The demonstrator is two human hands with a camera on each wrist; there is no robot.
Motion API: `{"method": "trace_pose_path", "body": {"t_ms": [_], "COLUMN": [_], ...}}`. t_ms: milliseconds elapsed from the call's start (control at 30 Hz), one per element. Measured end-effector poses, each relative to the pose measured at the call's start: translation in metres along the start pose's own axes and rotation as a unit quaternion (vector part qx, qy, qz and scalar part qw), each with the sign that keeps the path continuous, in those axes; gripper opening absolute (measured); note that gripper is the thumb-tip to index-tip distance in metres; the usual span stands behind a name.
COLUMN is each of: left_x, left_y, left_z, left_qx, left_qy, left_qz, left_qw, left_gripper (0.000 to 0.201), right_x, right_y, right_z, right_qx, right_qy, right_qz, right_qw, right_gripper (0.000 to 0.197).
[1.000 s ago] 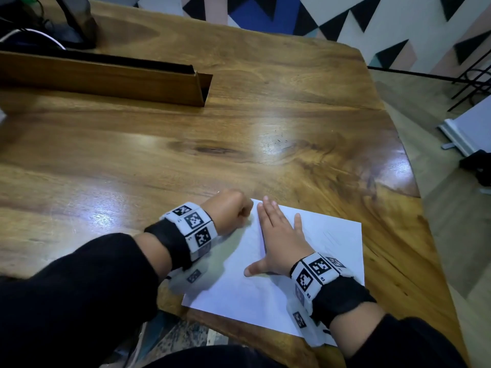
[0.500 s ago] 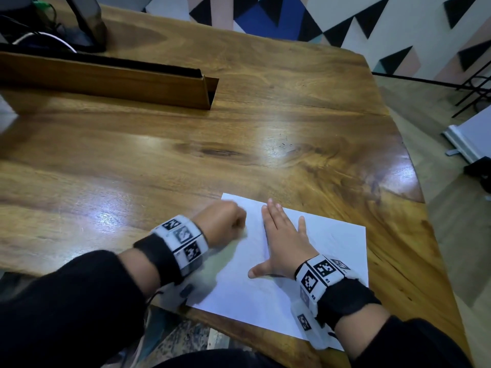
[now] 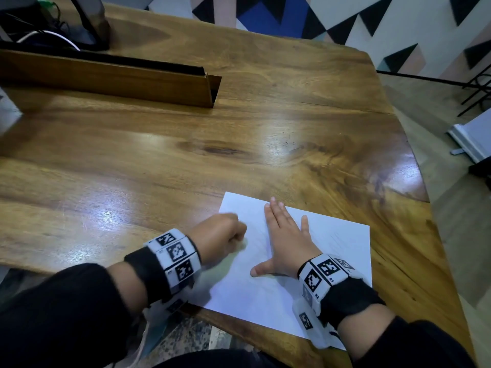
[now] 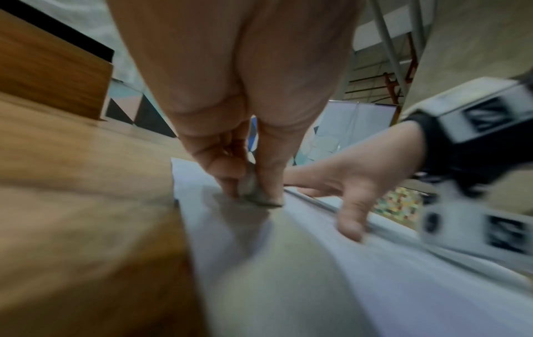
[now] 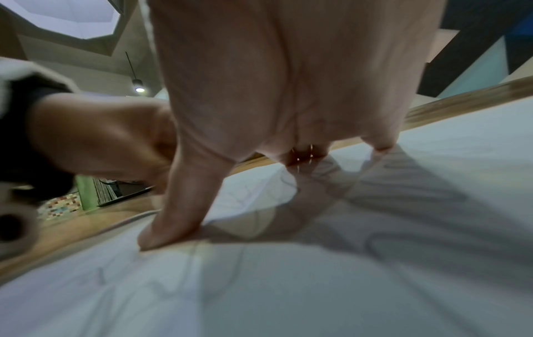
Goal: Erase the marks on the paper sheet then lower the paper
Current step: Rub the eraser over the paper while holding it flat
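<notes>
A white paper sheet [image 3: 337, 245] lies flat near the front edge of the wooden table [image 3: 239, 128]. My right hand [image 3: 285, 243] presses flat on its middle, fingers straight and thumb spread. My left hand [image 3: 221, 239] is curled at the sheet's left edge. In the left wrist view the left hand [image 4: 253, 187] pinches a small grey eraser [image 4: 255, 191] against the paper sheet [image 4: 288, 262]. Faint pencil marks [image 5: 409, 241] show on the paper sheet [image 5: 259, 285] under the right hand [image 5: 288, 91]; its thumb [image 5: 173, 216] touches the paper.
A long wooden holder [image 3: 111, 81] with a slot stands at the back left, with cables and a dark stand [image 3: 90, 25] behind it. The table's right edge [image 3: 422, 197] drops to the floor.
My left hand with the eraser has slid back toward the sheet's left edge. The right hand has stayed flat on the paper.
</notes>
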State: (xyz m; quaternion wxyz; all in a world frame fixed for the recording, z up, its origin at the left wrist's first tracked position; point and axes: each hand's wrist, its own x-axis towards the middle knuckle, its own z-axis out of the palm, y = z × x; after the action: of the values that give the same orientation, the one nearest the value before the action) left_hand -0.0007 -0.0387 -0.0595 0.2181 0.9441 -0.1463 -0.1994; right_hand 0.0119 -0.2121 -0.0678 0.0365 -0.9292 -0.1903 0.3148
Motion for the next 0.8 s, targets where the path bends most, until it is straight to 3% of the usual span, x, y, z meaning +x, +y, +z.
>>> {"method": "trace_pose_path", "body": {"t_ms": [100, 133, 300, 367, 433, 500, 533, 633, 667, 733, 800], "left_x": [-0.017, -0.014, -0.007, -0.022, -0.032, -0.027, -0.020, -0.001, -0.001, -0.010, -0.020], "left_y": [0.000, 0.001, 0.005, 0.002, 0.000, -0.001, -0.002, -0.005, -0.005, -0.003, 0.000], "left_z": [0.003, 0.001, 0.003, 0.013, 0.016, 0.009, 0.007, 0.001, 0.002, 0.004, 0.002], "left_qx": [-0.003, 0.001, -0.014, -0.025, -0.037, -0.021, -0.013, -0.032, -0.034, -0.021, 0.000], "left_qy": [-0.128, -0.139, 0.009, -0.020, -0.091, -0.126, -0.103, 0.057, 0.075, 0.008, -0.122], "left_qz": [0.021, 0.017, -0.005, 0.026, 0.055, 0.051, 0.038, -0.020, -0.023, -0.007, 0.015], "left_qw": [0.992, 0.990, 1.000, 0.999, 0.994, 0.990, 0.994, 0.998, 0.996, 1.000, 0.992], "left_gripper": [0.011, 0.012, 0.008, 0.008, 0.013, 0.017, 0.016, 0.012, 0.012, 0.012, 0.010], "right_x": [0.000, 0.000, 0.000, -0.001, -0.001, 0.000, 0.000, 0.000, 0.000, 0.000, 0.000], "right_y": [0.000, 0.000, 0.000, 0.000, 0.000, -0.001, -0.001, -0.001, -0.001, 0.000, 0.000], "right_z": [0.000, 0.000, -0.001, -0.001, -0.001, -0.001, -0.001, 0.000, 0.000, 0.000, 0.000], "right_qx": [-0.004, -0.006, -0.003, -0.002, -0.002, -0.001, -0.001, 0.002, 0.000, 0.000, 0.002], "right_qy": [-0.001, -0.002, -0.004, -0.004, -0.005, -0.006, -0.004, -0.002, -0.002, -0.004, -0.003], "right_qz": [0.001, 0.000, 0.001, 0.001, -0.001, -0.001, -0.001, 0.001, 0.001, -0.001, -0.001], "right_qw": [1.000, 1.000, 1.000, 1.000, 1.000, 1.000, 1.000, 1.000, 1.000, 1.000, 1.000], "right_gripper": [0.140, 0.140, 0.140, 0.140, 0.140, 0.140, 0.140, 0.140, 0.140, 0.140, 0.141]}}
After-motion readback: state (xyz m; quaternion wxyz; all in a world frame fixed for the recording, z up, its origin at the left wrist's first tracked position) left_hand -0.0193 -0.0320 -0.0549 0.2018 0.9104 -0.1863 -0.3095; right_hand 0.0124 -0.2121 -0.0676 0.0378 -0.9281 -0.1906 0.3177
